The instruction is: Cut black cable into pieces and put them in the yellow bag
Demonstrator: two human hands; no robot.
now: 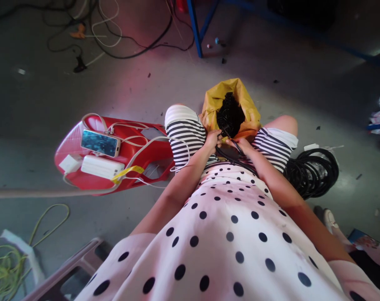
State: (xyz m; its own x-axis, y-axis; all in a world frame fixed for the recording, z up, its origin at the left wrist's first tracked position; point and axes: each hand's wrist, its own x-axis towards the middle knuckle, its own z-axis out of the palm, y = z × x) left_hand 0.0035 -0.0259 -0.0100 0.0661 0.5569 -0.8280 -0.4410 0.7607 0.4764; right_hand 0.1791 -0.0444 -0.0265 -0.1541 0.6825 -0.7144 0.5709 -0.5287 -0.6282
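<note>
I sit with striped shorts and a dotted white top, looking down at my lap. My left hand (pixel 212 140) and my right hand (pixel 241 145) meet between my knees, fingers closed on thin black cables (pixel 232 155) that run across my lap. Just beyond the hands, between my knees, stands a yellow bag (pixel 215 100) with its mouth open and a tangle of black cable pieces (pixel 230 115) inside.
A red plastic stool (pixel 70 142) at my left carries a phone (pixel 100 143), a white power bank (pixel 101 166) and white leads. A coil of black cable (pixel 312 172) lies on the floor at my right. Yellow-green cord (pixel 5 267) lies lower left; blue frame legs (pixel 194 27) stand ahead.
</note>
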